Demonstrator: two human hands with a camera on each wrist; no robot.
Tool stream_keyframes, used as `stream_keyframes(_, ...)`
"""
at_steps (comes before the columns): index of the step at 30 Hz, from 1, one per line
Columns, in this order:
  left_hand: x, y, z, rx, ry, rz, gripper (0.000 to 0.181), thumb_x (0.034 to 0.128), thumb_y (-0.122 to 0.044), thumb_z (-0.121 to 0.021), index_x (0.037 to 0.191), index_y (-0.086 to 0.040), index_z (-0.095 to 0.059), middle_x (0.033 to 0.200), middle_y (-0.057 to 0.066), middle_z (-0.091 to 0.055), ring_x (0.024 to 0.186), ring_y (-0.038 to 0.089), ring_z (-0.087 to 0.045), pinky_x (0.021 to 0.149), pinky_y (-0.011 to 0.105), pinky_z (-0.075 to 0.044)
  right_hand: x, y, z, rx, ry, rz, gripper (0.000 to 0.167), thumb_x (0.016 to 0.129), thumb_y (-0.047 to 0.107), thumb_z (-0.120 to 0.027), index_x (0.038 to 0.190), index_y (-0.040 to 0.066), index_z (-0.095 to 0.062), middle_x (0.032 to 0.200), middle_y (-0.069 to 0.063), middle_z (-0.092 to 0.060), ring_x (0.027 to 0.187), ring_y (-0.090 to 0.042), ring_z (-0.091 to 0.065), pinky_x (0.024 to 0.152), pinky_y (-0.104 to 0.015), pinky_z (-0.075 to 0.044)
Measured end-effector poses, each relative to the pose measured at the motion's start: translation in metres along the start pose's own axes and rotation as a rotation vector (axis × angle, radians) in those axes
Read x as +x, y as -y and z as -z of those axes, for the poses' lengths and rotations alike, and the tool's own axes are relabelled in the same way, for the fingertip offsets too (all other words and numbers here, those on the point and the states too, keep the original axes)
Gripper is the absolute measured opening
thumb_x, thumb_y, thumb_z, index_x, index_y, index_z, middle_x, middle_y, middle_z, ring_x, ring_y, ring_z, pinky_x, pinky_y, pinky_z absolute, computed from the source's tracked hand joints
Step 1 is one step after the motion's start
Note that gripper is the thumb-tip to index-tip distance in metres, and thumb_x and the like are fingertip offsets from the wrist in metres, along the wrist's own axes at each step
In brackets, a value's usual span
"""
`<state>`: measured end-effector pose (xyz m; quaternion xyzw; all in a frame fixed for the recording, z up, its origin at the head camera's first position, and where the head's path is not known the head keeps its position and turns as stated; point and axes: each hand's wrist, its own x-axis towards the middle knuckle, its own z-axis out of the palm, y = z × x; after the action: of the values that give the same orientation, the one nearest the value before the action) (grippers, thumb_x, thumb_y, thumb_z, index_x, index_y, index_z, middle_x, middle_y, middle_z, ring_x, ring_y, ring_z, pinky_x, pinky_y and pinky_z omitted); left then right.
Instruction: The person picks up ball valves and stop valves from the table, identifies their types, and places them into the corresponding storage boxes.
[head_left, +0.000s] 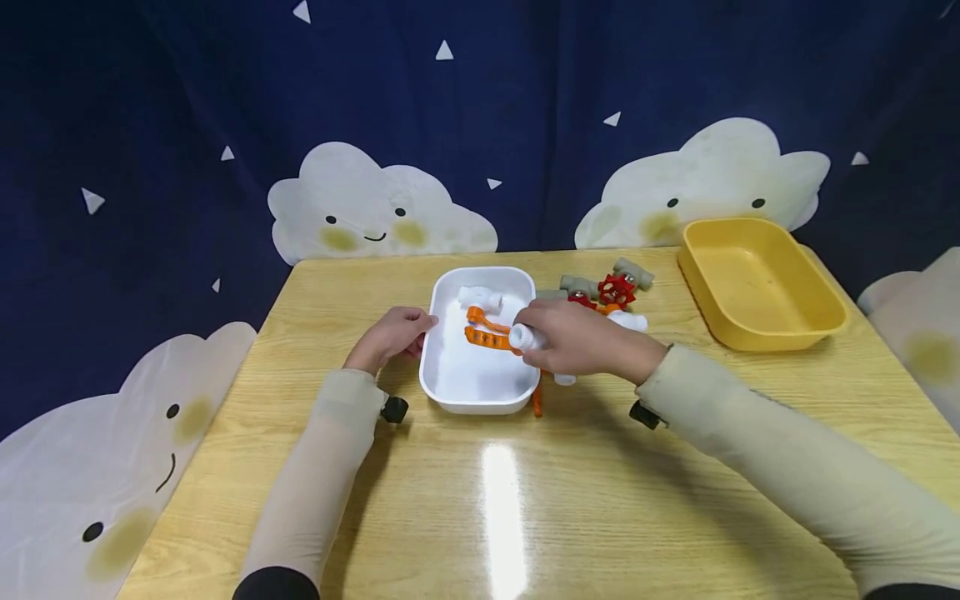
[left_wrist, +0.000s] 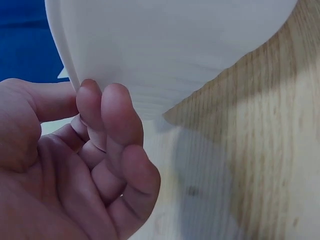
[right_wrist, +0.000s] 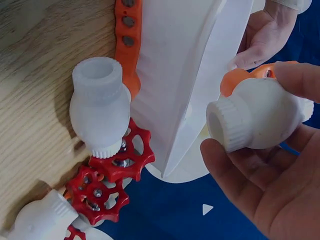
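Observation:
A white plastic bin [head_left: 472,375] sits on the table, its left rim pinched between the thumb and fingers of my left hand [head_left: 393,337]. In the left wrist view the fingertips [left_wrist: 120,107] lie against the bin's outer wall. Over the bin's right side, my right hand [head_left: 581,337] grips a white ball valve [right_wrist: 265,115] by its body. Its orange lever handle [head_left: 486,337] points left over the bin. Inside, toward the back, lies another white ball valve [head_left: 480,298] with an orange handle.
Right of the bin lie grey valves with red handwheels [head_left: 617,291] and white ball valves [right_wrist: 100,107], one with an orange handle [right_wrist: 127,40] along the bin's wall. A yellow bin [head_left: 772,329] stands at the back right. A dark blue curtain [head_left: 525,108] hangs behind the table.

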<state>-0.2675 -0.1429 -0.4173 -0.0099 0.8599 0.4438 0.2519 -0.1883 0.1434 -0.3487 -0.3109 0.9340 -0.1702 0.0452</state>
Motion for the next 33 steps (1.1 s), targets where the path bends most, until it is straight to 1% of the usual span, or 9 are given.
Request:
stream_keyframes(3, 0.000, -0.004, 0.000, 0.004, 0.005, 0.004, 0.030, 0.1039, -0.035, -0.049, 0.088, -0.010, -0.056, 0.074, 0.001, -0.056, 0.067, 0.016, -0.057, 0.068, 0.031, -0.050, 0.002, 0.003, 0.000, -0.007, 0.029, 0.001, 0.035, 0.087, 0.022, -0.067, 0.118, 0.006, -0.066, 0.112, -0.007, -0.067, 0.094, -0.021, -0.061, 0.087, -0.038, -0.053)
stream_keyframes(5, 0.001, -0.004, 0.000, -0.002, 0.005, 0.011, 0.030, 0.1038, -0.035, -0.049, 0.090, -0.009, -0.057, 0.074, 0.000, -0.056, 0.067, 0.016, -0.057, 0.068, 0.031, -0.050, 0.005, 0.006, 0.000, -0.016, 0.043, 0.013, 0.036, 0.087, 0.021, -0.066, 0.120, 0.006, -0.065, 0.112, -0.008, -0.066, 0.093, -0.021, -0.062, 0.087, -0.038, -0.053)
stream_keyframes(9, 0.001, -0.004, 0.001, -0.017, -0.001, 0.007, 0.029, 0.1037, -0.034, -0.049, 0.093, -0.009, -0.059, 0.073, 0.000, -0.057, 0.066, 0.015, -0.057, 0.068, 0.031, -0.050, 0.009, 0.011, -0.002, -0.042, 0.050, 0.036, 0.039, 0.088, 0.022, -0.065, 0.123, 0.005, -0.065, 0.113, -0.008, -0.066, 0.092, -0.022, -0.062, 0.086, -0.039, -0.054)
stream_keyframes(14, 0.001, -0.003, 0.001, -0.031, 0.006, 0.008, 0.029, 0.1036, -0.033, -0.050, 0.094, -0.007, -0.059, 0.072, 0.000, -0.057, 0.064, 0.015, -0.057, 0.067, 0.031, -0.049, 0.014, 0.014, -0.006, -0.034, 0.082, 0.022, 0.038, 0.089, 0.023, -0.065, 0.123, 0.008, -0.065, 0.116, -0.007, -0.067, 0.094, -0.021, -0.063, 0.086, -0.039, -0.053)
stream_keyframes(19, 0.003, -0.001, 0.000, -0.041, 0.007, 0.008, 0.031, 0.1036, -0.034, -0.050, 0.095, -0.006, -0.060, 0.072, 0.000, -0.057, 0.063, 0.014, -0.057, 0.066, 0.030, -0.048, 0.021, 0.015, -0.009, -0.047, 0.120, 0.035, 0.033, 0.087, 0.022, -0.067, 0.117, 0.009, -0.066, 0.107, -0.005, -0.069, 0.086, -0.019, -0.060, 0.081, -0.035, -0.052)
stream_keyframes(22, 0.004, -0.001, 0.000, -0.040, 0.008, 0.004, 0.030, 0.1034, -0.035, -0.050, 0.093, -0.007, -0.059, 0.072, 0.000, -0.057, 0.062, 0.014, -0.057, 0.066, 0.029, -0.048, 0.026, 0.017, -0.008, -0.056, 0.165, 0.052, 0.028, 0.086, 0.020, -0.068, 0.111, 0.008, -0.066, 0.098, -0.003, -0.068, 0.080, -0.017, -0.056, 0.076, -0.033, -0.049)
stream_keyframes(25, 0.004, -0.001, -0.001, -0.039, 0.008, 0.004, 0.030, 0.1033, -0.034, -0.050, 0.089, -0.009, -0.057, 0.071, 0.000, -0.057, 0.062, 0.014, -0.056, 0.065, 0.030, -0.049, 0.031, 0.019, -0.004, -0.070, 0.221, 0.061, 0.025, 0.085, 0.018, -0.067, 0.108, 0.008, -0.065, 0.093, -0.002, -0.066, 0.078, -0.017, -0.054, 0.075, -0.033, -0.046)
stream_keyframes(28, 0.004, -0.001, -0.001, -0.041, 0.009, 0.002, 0.030, 0.1033, -0.034, -0.050, 0.087, -0.010, -0.057, 0.070, -0.001, -0.057, 0.062, 0.014, -0.056, 0.065, 0.030, -0.048, 0.037, 0.021, -0.001, -0.093, 0.258, 0.050, 0.025, 0.085, 0.018, -0.067, 0.108, 0.009, -0.065, 0.092, -0.002, -0.064, 0.079, -0.018, -0.053, 0.074, -0.033, -0.044)
stream_keyframes(33, 0.002, 0.000, 0.000, -0.034, 0.006, 0.005, 0.030, 0.1034, -0.034, -0.050, 0.090, -0.008, -0.057, 0.071, 0.000, -0.056, 0.063, 0.014, -0.055, 0.065, 0.029, -0.048, 0.047, 0.023, -0.001, -0.093, 0.300, 0.030, 0.022, 0.086, 0.019, -0.068, 0.106, 0.009, -0.063, 0.086, -0.001, -0.057, 0.079, -0.019, -0.051, 0.073, -0.032, -0.042)
